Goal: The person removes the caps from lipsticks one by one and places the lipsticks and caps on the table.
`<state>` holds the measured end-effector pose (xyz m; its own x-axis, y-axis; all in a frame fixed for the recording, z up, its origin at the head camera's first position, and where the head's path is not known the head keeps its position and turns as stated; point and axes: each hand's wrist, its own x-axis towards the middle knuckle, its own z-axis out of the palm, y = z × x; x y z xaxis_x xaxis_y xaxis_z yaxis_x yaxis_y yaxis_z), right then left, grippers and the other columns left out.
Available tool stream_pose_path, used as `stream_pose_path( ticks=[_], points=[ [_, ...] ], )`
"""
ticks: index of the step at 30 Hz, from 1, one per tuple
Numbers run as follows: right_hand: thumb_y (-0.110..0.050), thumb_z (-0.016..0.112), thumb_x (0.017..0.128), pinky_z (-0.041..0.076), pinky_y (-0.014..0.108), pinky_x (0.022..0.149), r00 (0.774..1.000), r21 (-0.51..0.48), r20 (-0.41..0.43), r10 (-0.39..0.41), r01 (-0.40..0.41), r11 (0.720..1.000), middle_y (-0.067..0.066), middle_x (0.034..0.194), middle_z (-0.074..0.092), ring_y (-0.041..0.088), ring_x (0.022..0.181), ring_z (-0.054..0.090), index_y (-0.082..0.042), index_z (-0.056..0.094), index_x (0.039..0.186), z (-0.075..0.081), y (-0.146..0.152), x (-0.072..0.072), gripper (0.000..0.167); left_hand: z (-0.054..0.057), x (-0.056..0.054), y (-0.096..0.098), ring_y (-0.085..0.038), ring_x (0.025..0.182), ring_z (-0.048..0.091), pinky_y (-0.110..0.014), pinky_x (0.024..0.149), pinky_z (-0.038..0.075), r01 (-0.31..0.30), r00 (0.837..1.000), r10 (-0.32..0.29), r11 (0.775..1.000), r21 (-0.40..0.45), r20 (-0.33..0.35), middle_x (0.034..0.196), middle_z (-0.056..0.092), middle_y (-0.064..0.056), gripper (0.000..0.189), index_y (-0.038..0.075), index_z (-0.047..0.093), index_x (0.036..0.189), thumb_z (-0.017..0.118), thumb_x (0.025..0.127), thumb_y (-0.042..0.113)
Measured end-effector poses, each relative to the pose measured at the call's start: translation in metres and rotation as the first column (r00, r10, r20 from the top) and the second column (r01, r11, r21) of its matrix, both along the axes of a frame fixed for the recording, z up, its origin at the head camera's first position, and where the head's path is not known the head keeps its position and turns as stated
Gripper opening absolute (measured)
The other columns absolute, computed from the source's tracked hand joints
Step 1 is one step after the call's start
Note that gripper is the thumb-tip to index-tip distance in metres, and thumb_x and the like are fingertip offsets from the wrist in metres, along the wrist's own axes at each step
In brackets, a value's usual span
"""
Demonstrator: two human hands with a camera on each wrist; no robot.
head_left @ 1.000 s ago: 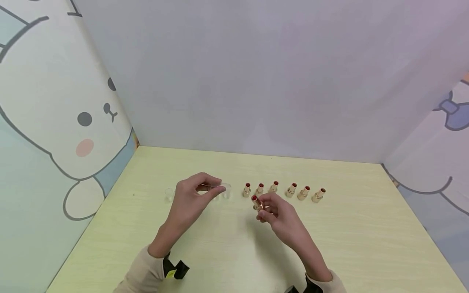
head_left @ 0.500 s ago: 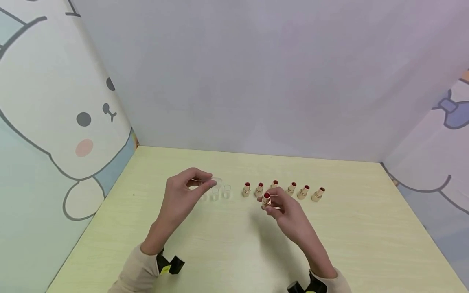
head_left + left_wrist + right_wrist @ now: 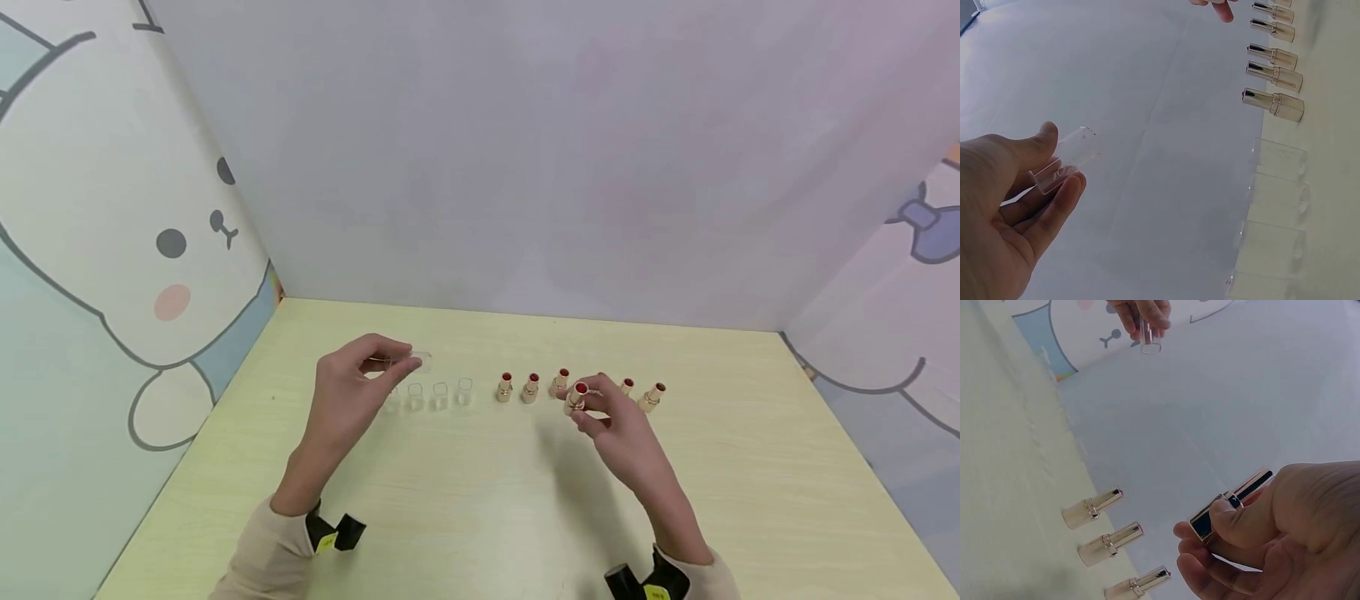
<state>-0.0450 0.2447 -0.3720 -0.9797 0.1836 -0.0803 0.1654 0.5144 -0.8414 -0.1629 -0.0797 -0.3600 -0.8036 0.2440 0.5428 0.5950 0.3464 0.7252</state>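
Observation:
My left hand (image 3: 347,396) pinches a clear plastic lipstick cap (image 3: 1067,159) between thumb and fingers, raised above the table. My right hand (image 3: 624,429) holds a gold lipstick (image 3: 1229,503) by its base, red tip showing at the top in the head view. Behind that hand runs a row of upright gold lipsticks (image 3: 530,388), a few of them partly hidden by it. To their left several clear caps (image 3: 440,396) stand in line, with my left hand overlapping the end of their row.
Under everything is a pale wooden table (image 3: 465,533). A plain light wall (image 3: 480,167) rises along its back edge. Printed cartoon panels stand at the left (image 3: 112,250) and right (image 3: 900,333). Each wrist wears a black camera strap, such as the left strap (image 3: 322,533).
The hands have drawn apart. My left hand has moved left and slightly up with the cap, uncovering the row of clear caps; my right hand has moved right with the lipstick.

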Motion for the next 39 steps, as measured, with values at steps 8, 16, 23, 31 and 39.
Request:
stream_pose_path(
  ticks=[8,16,23,31,39],
  points=[
    [-0.008,0.061,0.105,0.059,0.042,0.096,0.998,0.051,-0.001,-0.057,0.057,0.997,0.012,0.141,0.068,0.034,0.123,0.070,-0.008,0.055,0.132,0.003,0.019,0.002,0.027,0.004,-0.003,-0.010,0.001,0.083,0.070,-0.010,0.080,0.055,-0.038,0.999,0.038,0.999,0.025,0.001,0.093,0.080,0.002,0.013,0.017,0.080,0.097,0.086,0.087,0.013],
    [-0.012,0.058,0.108,0.059,0.033,0.090,0.990,0.121,0.000,-0.139,0.138,0.983,0.020,0.143,0.065,0.038,0.120,0.069,-0.004,0.048,0.141,0.003,0.044,0.006,0.036,0.010,-0.009,-0.026,0.006,0.082,0.067,-0.007,0.080,0.053,-0.109,0.994,0.109,0.994,-0.014,0.004,0.093,0.080,0.000,0.013,0.015,0.080,0.099,0.086,0.088,0.015],
    [-0.014,0.059,0.107,0.053,0.012,0.080,0.980,0.122,-0.032,-0.196,0.198,0.973,0.014,0.145,0.065,0.012,0.117,0.068,-0.003,0.049,0.138,0.003,0.064,0.009,0.034,0.012,-0.017,-0.045,0.013,0.081,0.062,-0.003,0.077,0.049,-0.199,0.980,0.196,0.977,-0.073,-0.046,0.091,0.079,-0.004,0.015,0.011,0.080,0.100,0.087,0.087,0.013],
    [-0.011,0.057,0.107,0.054,0.010,0.079,0.960,0.070,-0.087,-0.265,0.271,0.960,0.021,0.147,0.061,-0.026,0.098,0.052,0.000,0.047,0.138,-0.004,0.084,0.012,0.034,0.014,-0.022,-0.065,0.021,0.080,0.054,0.000,0.075,0.044,-0.286,0.957,0.276,0.948,-0.137,-0.085,0.090,0.078,-0.008,0.017,0.005,0.078,0.101,0.086,0.087,0.012],
    [-0.018,0.059,0.108,0.048,0.004,0.075,0.925,0.072,-0.025,-0.380,0.381,0.922,0.023,0.148,0.060,-0.023,0.092,0.052,-0.002,0.046,0.150,-0.007,0.097,0.013,0.047,0.007,-0.033,-0.084,0.025,0.077,0.048,0.000,0.073,0.041,-0.336,0.942,0.323,0.922,-0.193,-0.094,0.087,0.078,-0.012,0.017,0.003,0.078,0.099,0.085,0.088,0.013]
  ],
)
